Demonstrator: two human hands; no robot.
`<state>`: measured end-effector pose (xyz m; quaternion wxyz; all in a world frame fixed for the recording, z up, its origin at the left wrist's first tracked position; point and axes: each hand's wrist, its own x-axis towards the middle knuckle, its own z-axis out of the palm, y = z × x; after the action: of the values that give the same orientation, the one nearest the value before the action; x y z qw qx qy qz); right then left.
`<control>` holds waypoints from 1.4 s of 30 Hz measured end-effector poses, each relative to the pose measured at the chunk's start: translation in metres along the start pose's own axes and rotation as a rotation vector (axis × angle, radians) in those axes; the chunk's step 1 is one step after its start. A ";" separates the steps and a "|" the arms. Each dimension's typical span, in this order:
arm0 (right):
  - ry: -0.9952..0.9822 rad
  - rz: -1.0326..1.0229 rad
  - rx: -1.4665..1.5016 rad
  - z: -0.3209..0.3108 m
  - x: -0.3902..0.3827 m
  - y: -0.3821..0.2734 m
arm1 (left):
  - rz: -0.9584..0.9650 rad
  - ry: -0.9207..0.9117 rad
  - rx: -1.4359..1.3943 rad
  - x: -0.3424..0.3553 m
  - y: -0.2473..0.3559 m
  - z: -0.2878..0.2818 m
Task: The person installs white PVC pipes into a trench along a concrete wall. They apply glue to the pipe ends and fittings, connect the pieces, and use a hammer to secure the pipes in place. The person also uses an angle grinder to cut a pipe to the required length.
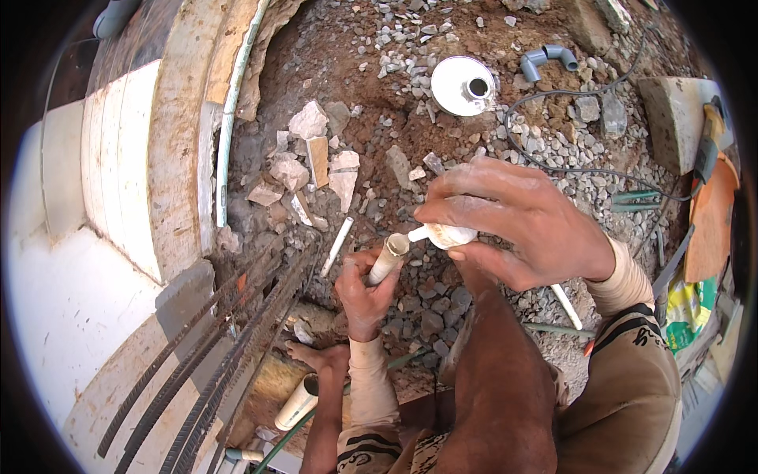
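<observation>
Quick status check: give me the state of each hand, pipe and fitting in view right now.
Left hand: gripping short white pipe piece.
Short white pipe piece: tilted, open end up.
Right hand: holding small white squeeze tube.
Small white squeeze tube: nozzle at pipe mouth.
Grey elbow fitting: lying loose on gravel.

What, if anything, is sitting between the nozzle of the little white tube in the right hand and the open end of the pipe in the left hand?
Nothing visible. The right hand holds the small white tube with its nozzle pointing at the open end of the short pipe gripped by the left hand. Only a small open gap lies between them, with gravel below.
</observation>
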<state>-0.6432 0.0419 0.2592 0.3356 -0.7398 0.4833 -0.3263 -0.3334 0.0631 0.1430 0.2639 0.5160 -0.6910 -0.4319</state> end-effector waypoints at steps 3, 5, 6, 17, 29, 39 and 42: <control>-0.006 0.002 0.054 -0.001 -0.002 0.000 | -0.140 0.026 -0.012 -0.009 -0.014 0.004; -0.022 0.021 0.126 -0.002 -0.003 0.001 | -0.095 0.034 0.039 -0.003 -0.006 0.005; -0.020 0.023 0.129 -0.002 -0.002 0.001 | -0.098 0.011 0.047 0.000 0.001 0.005; -0.046 0.030 -0.037 0.005 -0.001 -0.002 | 0.033 -0.199 0.243 0.006 0.016 -0.005; 0.252 0.282 -0.211 -0.042 -0.016 0.018 | -0.138 -0.047 0.193 -0.009 -0.001 -0.004; 0.361 0.321 -0.519 -0.037 -0.007 0.080 | -0.362 -0.135 0.010 -0.022 -0.002 -0.007; 0.232 0.236 -0.583 -0.011 0.007 0.128 | -0.337 -0.137 0.001 -0.023 -0.003 -0.005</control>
<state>-0.7132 -0.0063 0.1628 0.0880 -0.7015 0.6736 -0.2154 -0.3206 0.0829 0.1447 0.1401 0.5939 -0.6114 -0.5038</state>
